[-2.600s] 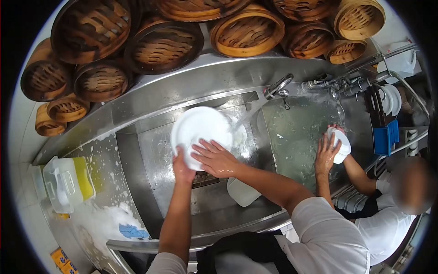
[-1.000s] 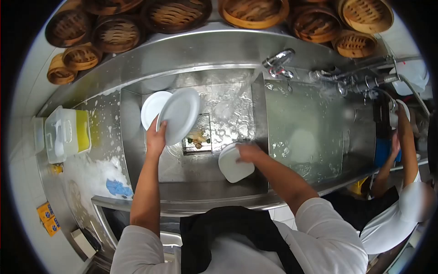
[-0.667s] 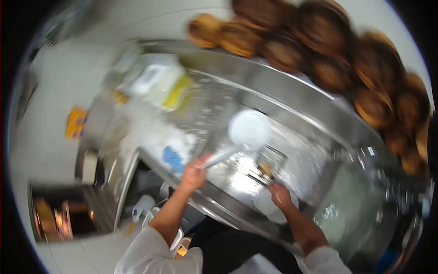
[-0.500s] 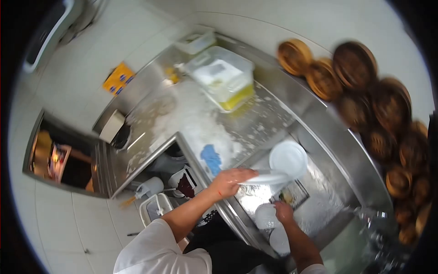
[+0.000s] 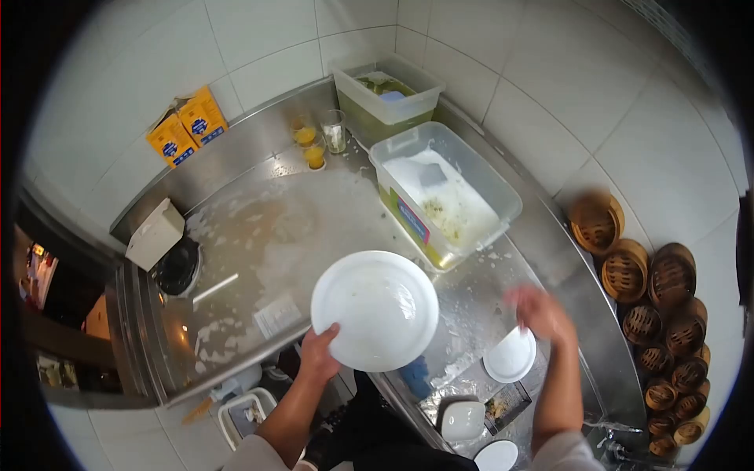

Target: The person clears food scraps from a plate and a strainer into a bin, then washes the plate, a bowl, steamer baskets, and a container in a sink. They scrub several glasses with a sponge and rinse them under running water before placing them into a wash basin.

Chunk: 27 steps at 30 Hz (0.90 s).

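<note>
My left hand (image 5: 320,357) grips a round white plate (image 5: 375,310) by its near-left rim, thumb on top. The plate looks wet and hangs over the counter's front edge, face up. My right hand (image 5: 543,315), smeared by motion, hovers above the sink just past a smaller white plate (image 5: 510,357); its fingers do not show clearly. In the sink lie a squarish white bowl (image 5: 463,421), another white dish (image 5: 496,455) and a drain strainer (image 5: 507,408) with food scraps. A blue cloth (image 5: 415,377) lies at the sink's left edge, partly behind the held plate.
A plastic tub (image 5: 503,206) of sudsy liquid stands on the wet steel counter (image 5: 259,212), with a second tub (image 5: 385,118) behind it. Glasses (image 5: 313,153) stand at the back. Bamboo steamers (image 5: 624,271) line the right wall. Water runs from a tap (image 5: 616,428).
My left hand has carried the plate leftward out of the sink area, turning its face up. My right hand has left the bowl and risen toward the sink's far side. The view has shifted.
</note>
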Available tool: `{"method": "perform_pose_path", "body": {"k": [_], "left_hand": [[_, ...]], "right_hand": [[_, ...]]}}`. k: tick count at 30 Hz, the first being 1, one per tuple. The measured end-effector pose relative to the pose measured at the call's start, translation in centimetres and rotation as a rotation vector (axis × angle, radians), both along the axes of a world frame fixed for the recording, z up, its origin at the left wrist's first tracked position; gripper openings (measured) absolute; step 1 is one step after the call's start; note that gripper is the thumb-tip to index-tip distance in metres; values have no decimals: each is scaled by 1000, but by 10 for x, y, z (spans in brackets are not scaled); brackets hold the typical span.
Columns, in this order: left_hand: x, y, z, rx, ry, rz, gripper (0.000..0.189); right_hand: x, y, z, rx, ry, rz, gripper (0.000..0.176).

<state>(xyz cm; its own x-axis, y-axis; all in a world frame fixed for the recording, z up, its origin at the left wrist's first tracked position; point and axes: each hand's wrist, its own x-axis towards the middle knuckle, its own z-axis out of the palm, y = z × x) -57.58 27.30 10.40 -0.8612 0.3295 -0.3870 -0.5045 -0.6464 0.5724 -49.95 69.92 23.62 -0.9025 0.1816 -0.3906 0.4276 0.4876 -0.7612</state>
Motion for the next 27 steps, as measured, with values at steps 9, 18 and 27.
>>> {"method": "perform_pose_path", "body": {"k": [9,18,27], "left_hand": [[-94,-83,-5,151,-37,-69,77],[-70,-24,5,199,-240,-432,73],[2,146,-24,467,-108,-905,64]], "right_hand": [[-402,-33,-178,1016,106,287,78],[-293,-5,-27,84,232,123,38],[59,-115,-83,276,532,39,61]]}}
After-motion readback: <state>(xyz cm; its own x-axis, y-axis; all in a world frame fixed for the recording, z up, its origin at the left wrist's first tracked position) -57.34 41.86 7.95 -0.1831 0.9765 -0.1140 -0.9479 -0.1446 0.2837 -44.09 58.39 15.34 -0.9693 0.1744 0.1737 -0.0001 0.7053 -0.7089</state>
